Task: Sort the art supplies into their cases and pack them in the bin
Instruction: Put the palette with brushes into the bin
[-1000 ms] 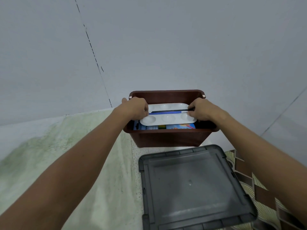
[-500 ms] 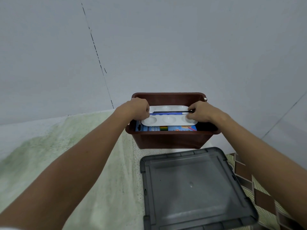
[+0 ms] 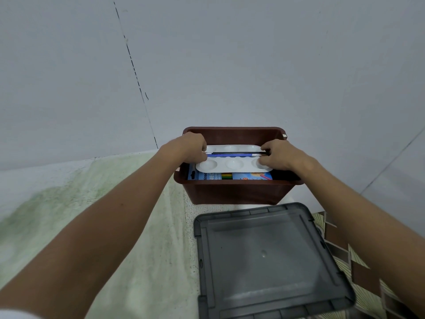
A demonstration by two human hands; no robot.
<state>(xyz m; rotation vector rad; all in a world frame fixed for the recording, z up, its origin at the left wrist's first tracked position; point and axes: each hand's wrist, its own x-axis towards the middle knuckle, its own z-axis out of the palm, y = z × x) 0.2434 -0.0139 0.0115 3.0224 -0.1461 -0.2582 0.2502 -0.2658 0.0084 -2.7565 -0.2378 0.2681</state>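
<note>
A brown plastic bin (image 3: 239, 194) stands on the table against the wall. Inside it lies a white paint palette (image 3: 232, 164) with round wells, on top of a blue box of art supplies (image 3: 249, 176). Two thin brushes (image 3: 239, 154), one blue and one black, lie lengthwise across the palette. My left hand (image 3: 189, 146) grips the palette's left end and the brush tips. My right hand (image 3: 278, 155) pinches the palette's right end and the other brush ends.
A grey bin lid (image 3: 266, 261) lies flat on the table in front of the bin. A pale green cloth (image 3: 115, 203) covers the table to the left. A brown patterned mat (image 3: 368, 279) shows at the lower right. Grey walls stand close behind.
Both hands have stayed on the palette ends; the palette sits slightly lower in the bin. The camera has tilted a little.
</note>
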